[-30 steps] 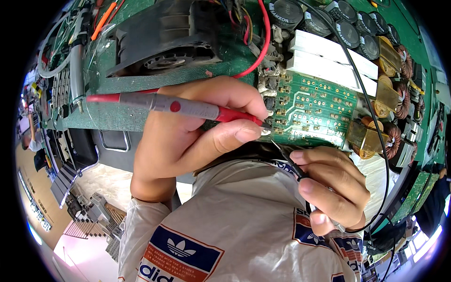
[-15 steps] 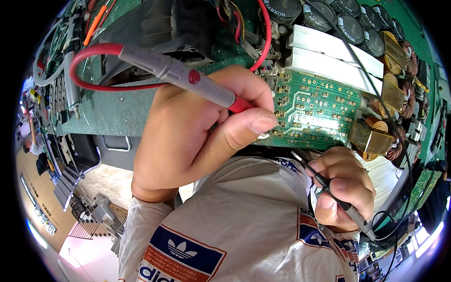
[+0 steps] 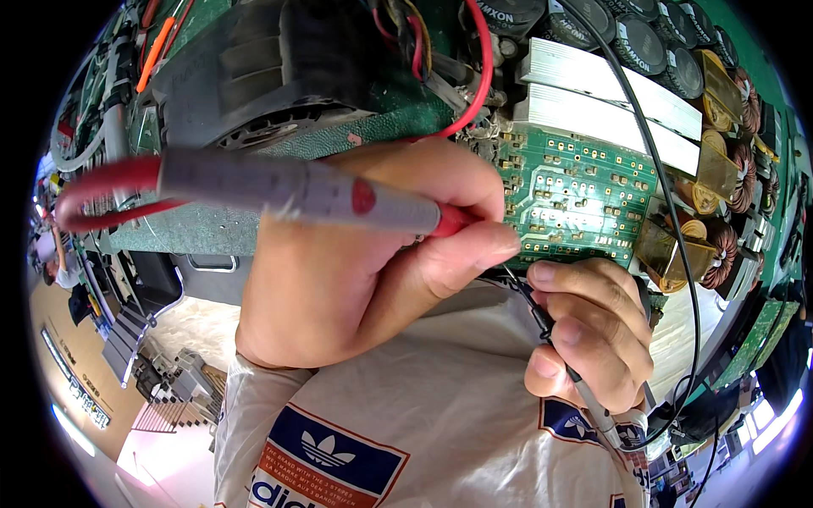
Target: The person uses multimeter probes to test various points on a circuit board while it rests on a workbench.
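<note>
My left hand [image 3: 356, 262] pinches a grey-and-red test probe [image 3: 313, 195] at the lower-left part of a green circuit board [image 3: 576, 199]; my thumb hides its tip, and the grey body is blurred. Its red lead loops out to the left. My right hand [image 3: 597, 330] grips a black-and-grey probe [image 3: 584, 394], whose thin tip points up-left to just under my left thumb, near the board's lower edge. Whether either tip touches a contact I cannot tell. Silver heatsinks [image 3: 610, 106] lie along the board's upper side, with a black cable crossing them.
A dark fan housing [image 3: 246, 63] and loose wires are behind my left hand. Black capacitors [image 3: 639, 46] and copper coils [image 3: 720, 254] crowd the right side. An orange-handled tool [image 3: 155, 51] lies at upper left. Another person [image 3: 52, 267] is at the far left edge.
My left hand has shifted right and down, its probe now lying flatter. My right hand went right, then came back leftward, bringing the black probe's tip up beside my left thumb.
</note>
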The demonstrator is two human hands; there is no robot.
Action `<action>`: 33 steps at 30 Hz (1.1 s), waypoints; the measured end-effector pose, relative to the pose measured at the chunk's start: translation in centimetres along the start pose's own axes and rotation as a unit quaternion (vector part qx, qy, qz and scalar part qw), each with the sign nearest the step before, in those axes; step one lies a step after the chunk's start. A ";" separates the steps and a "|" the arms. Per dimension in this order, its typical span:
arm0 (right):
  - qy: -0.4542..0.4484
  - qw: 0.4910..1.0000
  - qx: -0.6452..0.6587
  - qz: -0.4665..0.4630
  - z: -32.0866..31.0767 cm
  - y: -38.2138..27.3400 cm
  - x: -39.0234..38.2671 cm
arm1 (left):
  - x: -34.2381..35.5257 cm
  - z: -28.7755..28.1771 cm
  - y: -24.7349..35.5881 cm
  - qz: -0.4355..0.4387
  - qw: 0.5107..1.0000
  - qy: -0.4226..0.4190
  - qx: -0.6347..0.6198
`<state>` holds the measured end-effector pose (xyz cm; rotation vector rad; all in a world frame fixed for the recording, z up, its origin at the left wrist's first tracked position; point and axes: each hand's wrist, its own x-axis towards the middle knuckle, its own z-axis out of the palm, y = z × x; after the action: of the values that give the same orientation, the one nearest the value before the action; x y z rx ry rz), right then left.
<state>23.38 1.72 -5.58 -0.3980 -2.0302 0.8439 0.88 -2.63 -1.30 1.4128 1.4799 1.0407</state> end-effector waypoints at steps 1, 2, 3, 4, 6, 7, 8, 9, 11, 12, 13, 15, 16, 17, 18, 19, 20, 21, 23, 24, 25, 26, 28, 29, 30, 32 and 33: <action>-0.008 1.000 -0.009 0.004 0.0 -0.1 -0.1 | -0.1 0.0 0.6 -0.026 1.000 0.001 0.002; -0.004 1.000 -0.019 0.002 0.1 -0.1 -0.1 | 0.0 0.1 0.6 -0.029 1.000 0.005 0.006; -0.001 1.000 -0.029 -0.001 0.2 -0.1 -0.1 | 0.1 0.1 0.7 -0.032 0.999 0.009 0.011; 0.003 0.999 -0.039 -0.004 0.4 -0.1 0.0 | 0.2 0.1 0.7 -0.035 0.999 0.014 0.015; 0.015 0.999 -0.045 -0.018 0.7 0.2 -0.2 | 0.2 0.1 0.4 -0.023 0.999 0.017 0.036; 0.020 0.998 -0.046 -0.025 0.8 0.3 -0.3 | 0.2 0.0 0.4 -0.022 0.999 0.014 0.047; 0.024 0.998 -0.043 -0.029 0.9 0.4 -0.4 | 0.2 -0.1 0.5 -0.022 0.998 0.012 0.058; 0.025 0.998 -0.040 -0.031 0.9 0.5 -0.4 | 0.1 -0.1 0.5 -0.027 0.998 0.011 0.061; 0.021 0.999 -0.038 -0.029 0.9 0.4 -0.4 | 0.1 -0.1 0.7 -0.041 0.998 0.013 0.051; 0.022 0.999 -0.039 -0.030 0.9 0.4 -0.4 | 0.1 0.0 0.7 -0.049 0.998 0.015 0.040; 0.022 0.999 -0.040 -0.029 0.8 0.3 -0.4 | 0.1 0.1 0.8 -0.050 0.998 0.016 0.032; 0.031 0.998 -0.039 -0.035 1.0 0.5 -0.5 | 0.1 0.1 0.7 -0.046 0.998 0.020 0.025; 0.034 0.998 -0.038 -0.035 1.1 0.5 -0.5 | 0.1 0.1 0.6 -0.043 0.999 0.021 0.024; 0.035 0.998 -0.035 -0.033 1.1 0.5 -0.6 | 0.0 0.1 0.6 -0.041 0.999 0.022 0.023; 0.035 0.998 -0.035 -0.033 1.1 0.5 -0.6 | 0.0 0.2 0.5 -0.042 0.999 0.023 0.023; 0.036 0.998 -0.035 -0.033 1.2 0.5 -0.6 | 0.0 0.1 0.6 -0.044 0.998 0.021 0.027; 0.034 0.998 -0.039 -0.035 1.1 0.5 -0.6 | 0.1 0.1 0.6 -0.046 0.998 0.019 0.030; 0.031 0.998 -0.041 -0.034 1.1 0.5 -0.6 | 0.1 0.1 0.7 -0.049 0.998 0.015 0.037; 0.023 0.998 -0.041 -0.033 1.0 0.4 -0.4 | 0.2 -0.1 0.8 -0.047 0.998 0.008 0.050; 0.020 0.999 -0.041 -0.030 0.9 0.3 -0.2 | 0.2 -0.2 0.9 -0.043 0.998 0.005 0.056; 0.017 0.999 -0.041 -0.028 0.9 0.2 -0.1 | 0.2 -0.2 0.9 -0.046 0.997 0.005 0.056; 0.018 0.999 -0.043 -0.025 0.9 0.2 0.0 | 0.3 -0.2 0.9 -0.048 0.997 0.005 0.058; 0.012 0.999 -0.047 -0.016 0.8 -0.1 0.0 | 0.0 0.0 1.0 -0.068 0.997 0.009 0.044; 0.010 0.998 -0.052 -0.015 0.7 -0.1 -0.2 | -0.1 0.4 0.7 -0.076 0.996 0.009 0.037; 0.008 0.998 -0.057 -0.022 0.6 0.1 0.2 | -0.1 0.3 0.6 -0.081 0.996 0.013 0.027; -0.006 0.999 -0.039 0.000 0.3 -0.4 1.0 | -0.5 0.1 0.2 -0.034 0.999 0.021 0.016; -0.002 0.999 -0.041 0.007 0.2 -0.6 1.2 | -0.3 -0.1 0.5 -0.020 0.999 0.012 0.035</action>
<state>22.53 1.88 -4.53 -0.4560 -2.0731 0.7721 0.94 -2.91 -0.83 1.4194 1.5690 0.9922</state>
